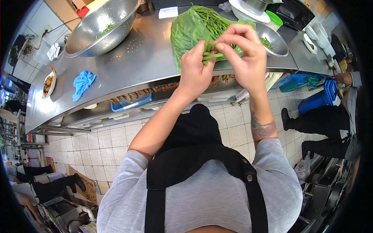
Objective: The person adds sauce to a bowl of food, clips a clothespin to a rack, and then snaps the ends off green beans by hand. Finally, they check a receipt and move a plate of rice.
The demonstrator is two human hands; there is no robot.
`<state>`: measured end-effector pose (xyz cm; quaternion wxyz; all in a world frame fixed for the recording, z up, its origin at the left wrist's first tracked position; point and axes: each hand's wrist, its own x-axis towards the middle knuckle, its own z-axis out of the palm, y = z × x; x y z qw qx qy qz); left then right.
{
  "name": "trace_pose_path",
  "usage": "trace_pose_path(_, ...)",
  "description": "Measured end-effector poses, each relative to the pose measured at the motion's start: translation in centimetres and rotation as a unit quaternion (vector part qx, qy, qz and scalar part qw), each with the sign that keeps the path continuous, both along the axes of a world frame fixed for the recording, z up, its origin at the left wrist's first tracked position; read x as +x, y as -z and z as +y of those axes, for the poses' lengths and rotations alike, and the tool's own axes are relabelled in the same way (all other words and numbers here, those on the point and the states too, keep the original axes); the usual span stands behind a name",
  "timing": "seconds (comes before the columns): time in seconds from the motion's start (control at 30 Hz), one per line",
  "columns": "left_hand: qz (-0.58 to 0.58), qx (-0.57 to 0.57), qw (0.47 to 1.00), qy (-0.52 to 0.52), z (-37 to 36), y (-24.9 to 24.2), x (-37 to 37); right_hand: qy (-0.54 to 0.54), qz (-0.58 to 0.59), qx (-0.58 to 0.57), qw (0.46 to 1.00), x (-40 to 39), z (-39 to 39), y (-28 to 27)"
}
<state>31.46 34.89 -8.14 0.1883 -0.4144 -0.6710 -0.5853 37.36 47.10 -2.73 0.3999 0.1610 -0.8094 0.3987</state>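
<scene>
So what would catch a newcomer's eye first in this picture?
Probably the two hands, left and right, meeting over the counter with green beans in their fingers. Just behind them sits a green bag full of more beans. Off to the left, a big steel colander and a bright blue cloth stand out.

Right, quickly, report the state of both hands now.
Left hand: closed, holding a few green beans.
Right hand: thumb and finger pinched closed at the beans; whether they grip one can't be told.
</scene>
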Motion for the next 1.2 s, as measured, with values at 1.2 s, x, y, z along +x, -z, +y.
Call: trace_pose_path(1.2, -0.238, 0.38, 0.844, 0.294, -1.1, -0.6, 1.5, -0.215, -0.121, -0.415, 0.876, -1.3, 1.2, 0.9)
